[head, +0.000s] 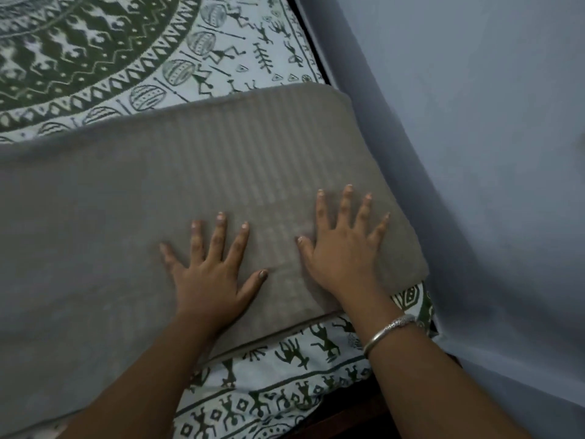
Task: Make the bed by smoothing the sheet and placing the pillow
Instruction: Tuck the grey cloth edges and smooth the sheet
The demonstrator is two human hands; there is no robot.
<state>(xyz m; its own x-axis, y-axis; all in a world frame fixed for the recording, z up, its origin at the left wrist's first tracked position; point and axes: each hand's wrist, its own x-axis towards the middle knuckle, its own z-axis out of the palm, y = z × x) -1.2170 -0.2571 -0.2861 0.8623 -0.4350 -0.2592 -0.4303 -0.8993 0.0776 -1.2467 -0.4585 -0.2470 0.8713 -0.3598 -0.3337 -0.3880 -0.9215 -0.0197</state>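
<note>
A grey-brown striped pillow lies flat across the bed, its right end close to the wall. Under it spreads a white sheet with a dark green tribal and mandala print, visible beyond the pillow and along the near edge. My left hand rests palm down on the pillow, fingers spread. To its right, my right hand also presses flat on the pillow near its right end, fingers apart. A silver bangle circles the right wrist.
A plain blue-grey wall runs along the bed's right side. A dark gap shows between wall and mattress. The bed's dark near edge is at the bottom.
</note>
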